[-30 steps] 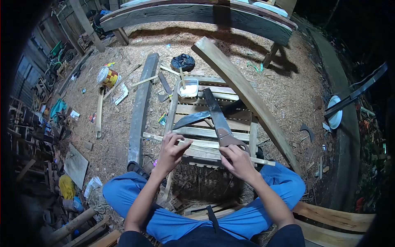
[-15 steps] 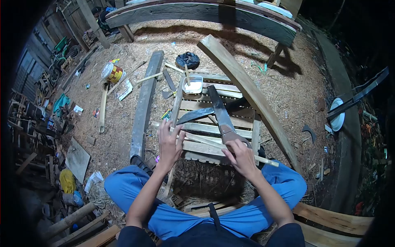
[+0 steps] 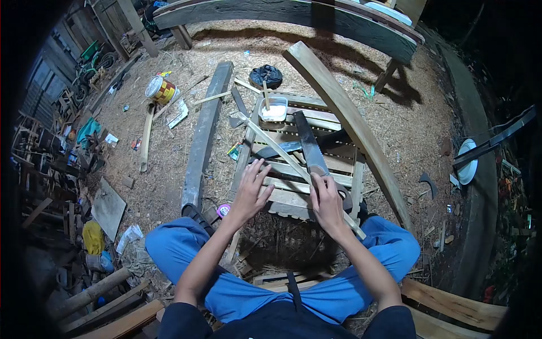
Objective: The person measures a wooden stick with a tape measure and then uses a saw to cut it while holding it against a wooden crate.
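My right hand (image 3: 326, 204) is closed on a thin wooden strip (image 3: 271, 144), which slants over the slatted wooden stand (image 3: 359, 169) with its far end up at the left. Under the strip and beside that hand, a handsaw (image 3: 308, 141) lies on the slats, its handle partly covered by my fingers. A dark curved blade (image 3: 279, 148) rests across the slats behind the strip. My left hand (image 3: 251, 195) hovers by the stand's near left corner, fingers spread, holding nothing. At the stand's far left sits a plastic tub (image 3: 275, 112) of white material with a stick in it.
A thick beam (image 3: 353, 130) leans along the stand's right side. On the left lies a grey beam (image 3: 208, 138), with a paint bucket (image 3: 161, 90) beyond it. A pink tape measure (image 3: 224, 210) is near my left knee. A heavy bench (image 3: 237, 15) stands at the back.
The wooden strip has swung from nearly crosswise to a steep diagonal, its left end going away from me. My left hand has shifted right and come off the strip's side; the view moved slightly.
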{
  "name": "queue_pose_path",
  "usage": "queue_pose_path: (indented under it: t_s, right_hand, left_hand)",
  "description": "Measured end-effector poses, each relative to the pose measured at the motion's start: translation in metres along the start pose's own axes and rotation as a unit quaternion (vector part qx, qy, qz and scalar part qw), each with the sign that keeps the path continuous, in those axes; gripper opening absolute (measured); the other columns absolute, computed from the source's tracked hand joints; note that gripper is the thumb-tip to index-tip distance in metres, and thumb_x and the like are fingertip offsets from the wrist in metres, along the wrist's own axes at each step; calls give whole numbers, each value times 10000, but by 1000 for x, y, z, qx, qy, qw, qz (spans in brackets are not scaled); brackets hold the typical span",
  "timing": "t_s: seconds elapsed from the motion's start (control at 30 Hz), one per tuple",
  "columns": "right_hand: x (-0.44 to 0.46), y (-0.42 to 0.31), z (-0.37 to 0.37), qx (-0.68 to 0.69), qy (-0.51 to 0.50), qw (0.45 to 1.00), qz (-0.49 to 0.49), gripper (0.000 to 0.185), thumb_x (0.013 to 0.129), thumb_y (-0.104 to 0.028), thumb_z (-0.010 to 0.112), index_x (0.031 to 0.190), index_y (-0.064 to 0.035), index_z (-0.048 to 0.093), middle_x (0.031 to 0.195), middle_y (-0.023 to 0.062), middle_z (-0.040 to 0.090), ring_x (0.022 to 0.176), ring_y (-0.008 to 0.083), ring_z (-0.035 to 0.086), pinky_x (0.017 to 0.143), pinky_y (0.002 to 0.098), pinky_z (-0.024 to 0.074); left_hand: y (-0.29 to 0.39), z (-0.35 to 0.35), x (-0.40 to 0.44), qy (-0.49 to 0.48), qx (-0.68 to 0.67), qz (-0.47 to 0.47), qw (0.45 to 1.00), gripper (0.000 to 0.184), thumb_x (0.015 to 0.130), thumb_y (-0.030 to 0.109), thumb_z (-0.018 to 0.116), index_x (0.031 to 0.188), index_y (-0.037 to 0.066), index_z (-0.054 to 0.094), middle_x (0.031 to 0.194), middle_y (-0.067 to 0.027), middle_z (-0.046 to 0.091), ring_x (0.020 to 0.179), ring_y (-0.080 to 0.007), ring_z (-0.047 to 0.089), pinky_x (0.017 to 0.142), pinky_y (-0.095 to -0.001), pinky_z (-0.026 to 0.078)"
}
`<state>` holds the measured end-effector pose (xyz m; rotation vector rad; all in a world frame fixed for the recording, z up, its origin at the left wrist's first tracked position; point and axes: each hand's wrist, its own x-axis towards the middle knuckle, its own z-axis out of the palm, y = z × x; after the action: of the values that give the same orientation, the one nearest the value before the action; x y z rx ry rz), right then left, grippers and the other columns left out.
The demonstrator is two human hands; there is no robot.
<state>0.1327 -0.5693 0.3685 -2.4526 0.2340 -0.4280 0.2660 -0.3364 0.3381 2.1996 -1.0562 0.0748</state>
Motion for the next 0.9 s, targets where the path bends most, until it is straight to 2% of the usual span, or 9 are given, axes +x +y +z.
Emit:
queue_pose_path:
  t_s: [0.1,0.23,0.3,0.33,0.47,0.5,0.57,0.7,0.9]
  right_hand:
    - [-1,-5,3,38,-12,999,-5,410,1039,-63,644,1443,-30,584,1168,216,590,1048,422,662,886,512,547]
    - [-4,-7,10,37,-26,999,-4,468,1023,-6,620,1483,-14,541,1166,252,562,1053,443,629,933,512,527]
    - [-5,-4,15,-39,-41,998,-29,520,993,39,610,1502,8,513,1186,261,544,1106,438,608,968,496,515]
    - [-6,-2,16,-100,-85,991,-22,544,987,-43,633,1513,13,506,1259,250,562,1238,427,570,1006,519,492]
    - [-4,-15,24,-258,-65,961,-78,633,991,-275,690,1542,-26,502,1467,247,532,1410,402,454,1148,576,350]
    - [-1,-25,26,-263,-36,960,-94,633,996,-274,692,1551,-37,501,1461,244,534,1408,400,459,1152,570,357]
    - [7,-48,26,-238,-40,961,-132,619,997,-280,697,1551,-72,519,1470,226,537,1414,389,460,1159,565,353]
    - [13,-82,51,-139,-48,964,-223,562,930,-215,758,1457,-109,595,1449,189,561,1373,373,500,1140,546,371]
    - [-18,-125,134,-40,-84,944,-318,554,891,-113,745,1429,-85,612,1425,204,575,1356,379,537,1132,517,425]
  left_hand:
    - [1,-4,1,36,-18,-35,999,593,1067,315,644,1596,94,491,1697,-239,348,1595,-437,299,1313,-562,226]
    - [-2,-10,-3,15,52,-2,999,598,1068,324,636,1608,112,494,1731,-234,288,1614,-433,241,1307,-564,218]
    - [-1,-9,-5,0,53,10,999,585,1071,327,631,1602,119,502,1730,-230,291,1605,-439,252,1308,-573,214]
    - [-2,-8,-6,-7,48,9,999,564,1073,329,631,1588,127,520,1721,-225,311,1598,-436,268,1311,-579,208]
    - [-15,-12,-18,-11,21,0,1000,521,1067,336,646,1544,141,569,1695,-211,363,1592,-406,296,1311,-587,215]
    - [-17,-19,-24,-10,26,-19,999,521,1067,336,646,1544,141,569,1695,-211,363,1592,-406,296,1311,-587,215]
    - [-20,-43,-38,1,49,-5,999,519,1061,336,655,1535,140,576,1688,-207,378,1588,-401,305,1307,-593,221]
    - [-33,-92,-78,70,50,-89,992,508,1027,235,685,1506,98,586,1641,-208,445,1547,-410,373,1289,-528,285]
    - [-123,-34,-171,125,76,-236,961,671,959,282,736,1560,86,510,1620,-232,458,1537,-423,385,1284,-530,293]
